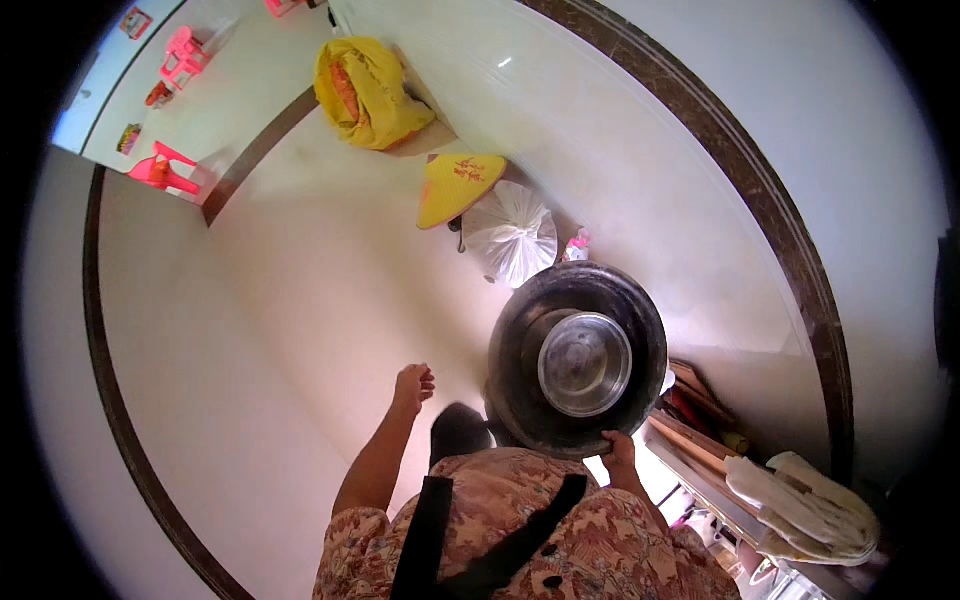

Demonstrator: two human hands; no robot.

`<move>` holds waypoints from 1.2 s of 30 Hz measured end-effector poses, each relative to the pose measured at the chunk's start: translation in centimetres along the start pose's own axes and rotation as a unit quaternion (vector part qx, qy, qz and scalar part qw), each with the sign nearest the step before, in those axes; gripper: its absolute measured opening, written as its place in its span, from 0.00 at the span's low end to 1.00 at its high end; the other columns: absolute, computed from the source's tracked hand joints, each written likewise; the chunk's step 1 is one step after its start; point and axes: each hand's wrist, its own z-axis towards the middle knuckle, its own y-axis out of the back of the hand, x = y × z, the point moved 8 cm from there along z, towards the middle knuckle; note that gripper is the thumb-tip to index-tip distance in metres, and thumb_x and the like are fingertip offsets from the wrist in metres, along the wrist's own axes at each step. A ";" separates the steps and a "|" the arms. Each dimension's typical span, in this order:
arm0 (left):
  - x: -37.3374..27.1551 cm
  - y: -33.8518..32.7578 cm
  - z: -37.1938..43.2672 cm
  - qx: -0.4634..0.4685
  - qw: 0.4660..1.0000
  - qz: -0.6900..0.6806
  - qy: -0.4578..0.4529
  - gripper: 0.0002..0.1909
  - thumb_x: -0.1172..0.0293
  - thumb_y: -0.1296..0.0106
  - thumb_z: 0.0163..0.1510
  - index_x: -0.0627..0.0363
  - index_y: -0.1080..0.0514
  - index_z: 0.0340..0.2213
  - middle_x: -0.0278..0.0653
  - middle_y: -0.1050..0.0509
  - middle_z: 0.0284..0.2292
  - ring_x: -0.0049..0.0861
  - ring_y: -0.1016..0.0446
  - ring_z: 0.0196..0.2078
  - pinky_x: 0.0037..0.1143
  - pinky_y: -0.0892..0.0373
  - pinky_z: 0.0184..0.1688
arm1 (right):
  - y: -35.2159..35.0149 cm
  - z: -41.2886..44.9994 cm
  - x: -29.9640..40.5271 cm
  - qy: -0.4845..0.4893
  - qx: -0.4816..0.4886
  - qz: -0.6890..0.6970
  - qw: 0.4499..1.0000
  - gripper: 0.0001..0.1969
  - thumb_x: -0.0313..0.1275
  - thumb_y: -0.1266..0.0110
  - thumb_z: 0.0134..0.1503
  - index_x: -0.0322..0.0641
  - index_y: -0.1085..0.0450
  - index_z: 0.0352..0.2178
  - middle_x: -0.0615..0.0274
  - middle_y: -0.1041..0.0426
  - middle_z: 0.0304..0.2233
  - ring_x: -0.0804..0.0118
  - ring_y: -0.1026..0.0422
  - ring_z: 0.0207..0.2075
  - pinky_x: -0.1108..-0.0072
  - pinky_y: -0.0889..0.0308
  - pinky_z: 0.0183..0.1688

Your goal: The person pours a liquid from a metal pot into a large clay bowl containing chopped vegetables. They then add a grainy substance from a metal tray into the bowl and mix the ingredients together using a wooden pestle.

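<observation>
My right hand (619, 450) grips the near rim of a large dark round basin (517, 360), tipped up beside my body on the right. Inside it sits a smaller shiny metal bowl (585, 364), which looks empty. My left hand (415, 386) hangs over the pale floor to the left of the basin. Its fingers are loosely bent and slightly apart, with nothing visible in them. Beyond the basin's far rim stand a white plastic bag (512, 234) with a gathered top and a small pink-and-white package (577, 246).
A yellow conical hat (459, 189) and a stuffed yellow sack (371, 97) line the wall ahead. Pink plastic chairs (169, 169) stand past a dark floor strip (259, 154) at the far left. At right, wooden boards (697, 442) and a pale cloth (802, 510) lie close to my arm.
</observation>
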 end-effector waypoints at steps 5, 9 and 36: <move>-6.7 -1.3 14.5 0.029 0.996 -0.079 -0.012 0.09 0.65 0.56 0.54 0.56 0.34 0.23 0.34 0.33 0.18 0.20 0.37 0.16 0.18 0.43 0.16 | -3.1 -2.0 -2.2 -0.079 -0.078 0.099 0.989 0.08 0.16 0.51 0.42 0.32 0.32 0.28 0.55 0.29 0.27 0.53 0.29 0.30 0.64 0.31 0.39; -8.9 -3.1 29.2 0.003 0.987 -0.159 0.002 0.11 0.65 0.54 0.54 0.59 0.34 0.24 0.36 0.33 0.19 0.25 0.34 0.19 0.24 0.35 0.21 | -10.2 -6.2 -1.0 -0.072 -0.121 0.214 0.967 0.10 0.15 0.51 0.41 0.34 0.32 0.28 0.58 0.30 0.27 0.57 0.29 0.31 0.68 0.31 0.39; -25.0 -10.7 33.5 0.189 0.951 -0.235 -0.071 0.18 0.77 0.49 0.52 0.55 0.35 0.46 0.37 0.30 0.44 0.26 0.31 0.45 0.28 0.31 0.44 | -21.7 -12.0 -12.8 -0.181 -0.227 0.181 0.940 0.25 0.15 0.52 0.39 0.30 0.36 0.44 0.51 0.31 0.44 0.52 0.32 0.46 0.66 0.37 0.53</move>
